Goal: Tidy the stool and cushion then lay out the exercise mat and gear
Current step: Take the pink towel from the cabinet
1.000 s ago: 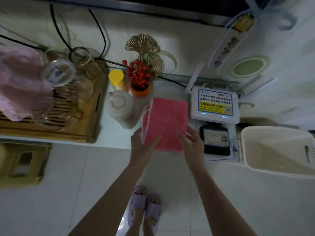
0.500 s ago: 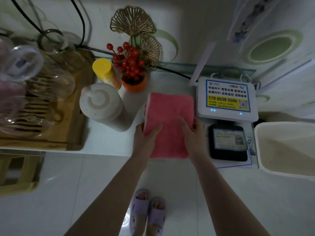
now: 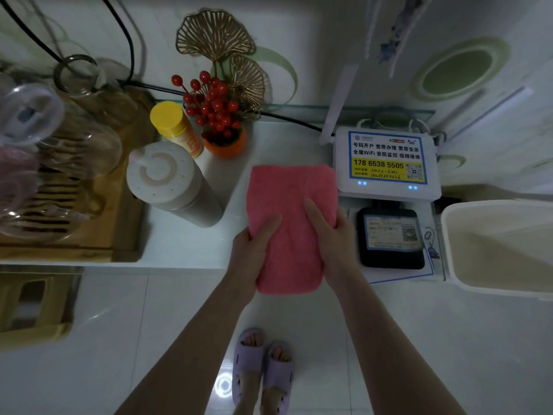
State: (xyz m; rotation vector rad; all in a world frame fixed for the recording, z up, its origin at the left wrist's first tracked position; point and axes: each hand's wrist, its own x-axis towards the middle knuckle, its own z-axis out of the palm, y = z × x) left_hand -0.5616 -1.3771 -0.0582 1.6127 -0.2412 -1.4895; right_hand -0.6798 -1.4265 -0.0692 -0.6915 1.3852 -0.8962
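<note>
Towel (image 3: pixel 288 190) lower, beside "WiFi" router (image 3: pixel 386 175)

Both arms bare, stretched forward and down, forearms converging toward the middle. Left hand (image 3: pixel 253 256) grips the left edge of the pink cloth (image 3: pixel 291 190), thumb flat on top, fingers hidden under it. Right hand (image 3: pixel 333 238) grips the right edge the same way, thumb on top pointing away. Hands near each other, not touching. Wrists roughly straight.
</note>
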